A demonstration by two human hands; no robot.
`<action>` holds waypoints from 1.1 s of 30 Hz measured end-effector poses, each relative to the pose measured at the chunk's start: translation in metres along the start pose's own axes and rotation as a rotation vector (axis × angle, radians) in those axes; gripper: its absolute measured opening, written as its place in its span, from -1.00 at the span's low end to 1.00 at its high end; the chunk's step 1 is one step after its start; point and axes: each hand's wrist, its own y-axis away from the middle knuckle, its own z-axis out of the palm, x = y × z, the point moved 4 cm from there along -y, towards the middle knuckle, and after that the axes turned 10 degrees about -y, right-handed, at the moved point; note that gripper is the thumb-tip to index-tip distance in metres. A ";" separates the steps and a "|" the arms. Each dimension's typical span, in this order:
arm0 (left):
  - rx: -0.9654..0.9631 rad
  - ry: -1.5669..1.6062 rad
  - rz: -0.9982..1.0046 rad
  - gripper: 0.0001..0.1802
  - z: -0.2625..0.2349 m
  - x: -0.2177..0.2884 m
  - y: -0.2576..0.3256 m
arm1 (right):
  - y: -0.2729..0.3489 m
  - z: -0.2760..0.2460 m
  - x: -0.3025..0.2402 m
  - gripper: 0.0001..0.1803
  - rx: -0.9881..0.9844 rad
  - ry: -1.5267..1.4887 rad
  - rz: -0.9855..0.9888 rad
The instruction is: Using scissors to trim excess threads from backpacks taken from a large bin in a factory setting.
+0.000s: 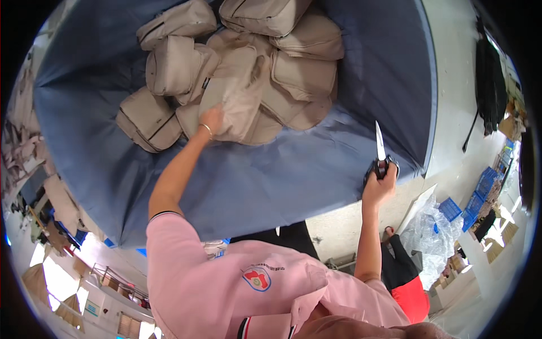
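Note:
Inside a large blue fabric-lined bin (237, 181) lies a heap of beige bags. My left hand (212, 120), with a bracelet at the wrist, is closed on the near part of a limp beige bag (231, 85) in the middle of the heap. Over the bin's right front edge, my right hand (381, 185) holds scissors (380, 144) by their black handles. Their blades point away from me and look closed together. No bag touches the scissors.
Fuller beige bags (169, 66) surround the held one. To the right are a dark hanging item (490, 85), blue crates (477, 192) and clear plastic wrap (432, 231). Another person in red and black (409, 282) is close by at the lower right.

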 end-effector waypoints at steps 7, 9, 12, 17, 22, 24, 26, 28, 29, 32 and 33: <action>0.162 0.088 0.240 -0.75 -0.271 0.101 0.111 | 0.006 -0.017 0.008 -0.78 -0.016 -0.127 -0.041; 0.174 0.074 0.353 -0.74 -0.325 0.142 0.163 | 0.012 -0.028 0.003 -0.76 -0.076 -0.360 0.008; 0.210 0.086 0.482 -0.77 -0.384 0.211 0.246 | 0.034 -0.069 -0.015 -0.73 -0.106 -0.559 0.033; 0.120 0.282 0.691 -0.78 -0.365 0.343 0.330 | 0.078 -0.151 -0.010 -0.77 -0.274 -1.246 0.278; 0.137 0.331 0.762 -0.86 -0.206 0.460 0.334 | 0.095 -0.180 0.060 -0.75 -0.330 -1.002 0.258; 0.152 0.292 0.786 -0.86 -0.156 0.485 0.338 | 0.107 -0.173 0.092 -0.69 -0.299 -0.976 0.318; 0.173 0.277 0.671 -0.88 -0.123 0.491 0.337 | 0.122 -0.166 0.120 -0.68 -0.214 -0.847 0.333; 0.115 0.280 0.663 -0.88 -0.104 0.489 0.335 | 0.138 -0.157 0.132 -0.68 -0.292 -1.002 0.484; 0.099 0.299 0.674 -0.87 -0.102 0.487 0.336 | 0.146 -0.148 0.139 -0.68 -0.254 -1.053 0.482; 0.032 0.299 0.706 -0.87 -0.101 0.479 0.326 | 0.157 -0.133 0.146 -0.68 -0.185 -1.141 0.508; 0.027 0.299 0.761 -0.87 -0.100 0.478 0.318 | 0.156 -0.131 0.146 -0.68 -0.167 -1.170 0.517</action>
